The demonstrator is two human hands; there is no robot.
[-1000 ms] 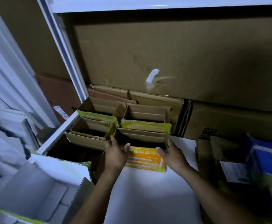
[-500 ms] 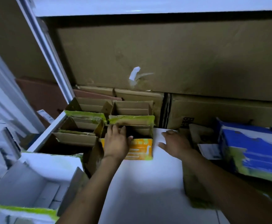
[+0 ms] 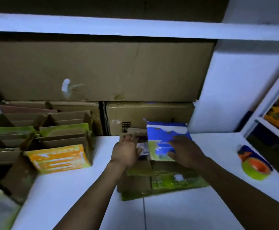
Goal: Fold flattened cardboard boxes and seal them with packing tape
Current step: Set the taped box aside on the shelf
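Head view: since 0.5 s ago both hands left the orange box [image 3: 57, 156] and went right to the stack of flattened boxes [image 3: 162, 181]. Left hand [image 3: 125, 153] open beside the blue flattened box [image 3: 167, 133]; right hand [image 3: 185, 151] lies on it, grip unclear (blur). Judgement: lift 1 flat only, by opposite edges. Tape roll [image 3: 254, 166] near, right.

Two hands: left hand [image 3: 125, 152], right hand [image 3: 186, 151]. One tape roll [image 3: 255, 168], one blue box [image 3: 167, 138], one orange box [image 3: 57, 157] — three big brown cartons [image 3: 102, 70].
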